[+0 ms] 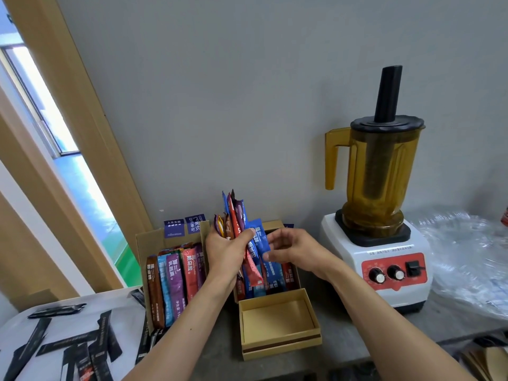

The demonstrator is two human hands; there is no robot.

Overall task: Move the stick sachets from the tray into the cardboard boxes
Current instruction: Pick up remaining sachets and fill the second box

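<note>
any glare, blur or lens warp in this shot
Head view: the window at left is blown out white; wide-angle warp tilts the tan door frame; the crinkled clear plastic sheet at right is smeared and shiny; the hands and the amber blender jug stay fairly sharp.

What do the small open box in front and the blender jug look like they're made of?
Small open box: matte tan cardboard, judging by its thick folded walls and dull surface. Blender jug: likely amber see-through plastic, since the black rod shows through it.

a drinks-prep counter: commercial blender [376, 188] beside boxed sachets [176, 279].
</note>
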